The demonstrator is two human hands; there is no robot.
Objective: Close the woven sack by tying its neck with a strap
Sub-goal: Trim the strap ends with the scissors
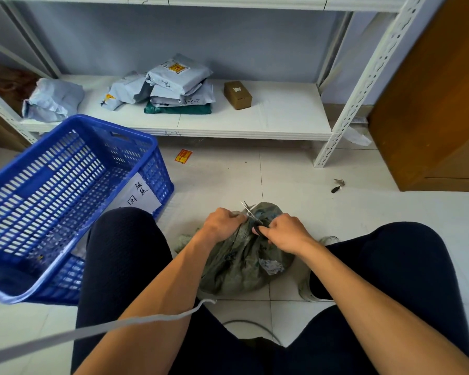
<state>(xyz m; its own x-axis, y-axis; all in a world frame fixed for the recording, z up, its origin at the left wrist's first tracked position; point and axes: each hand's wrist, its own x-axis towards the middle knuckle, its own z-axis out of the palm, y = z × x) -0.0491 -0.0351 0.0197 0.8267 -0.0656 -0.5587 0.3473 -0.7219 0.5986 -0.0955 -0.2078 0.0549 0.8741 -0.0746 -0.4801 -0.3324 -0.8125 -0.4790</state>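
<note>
A grey-green woven sack [238, 266] sits on the tiled floor between my knees, its neck bunched at the top. My left hand [222, 223] grips the bunched neck from the left. My right hand [284, 234] holds scissors [251, 213] by their black handles, with the blades open at the neck and pointing away from me. A long white strap [92, 331] runs from the bottom left across my left forearm; its loose end [209, 301] lies near the sack's base. Whether any strap is around the neck is hidden by my hands.
A blue plastic basket [65, 201] with a paper label stands tilted at my left knee. A low white shelf [255, 117] ahead holds grey mail bags and a small cardboard box [237, 94]. A brown wooden door [431, 104] is at the right. A grey cable [252, 326] lies on the floor.
</note>
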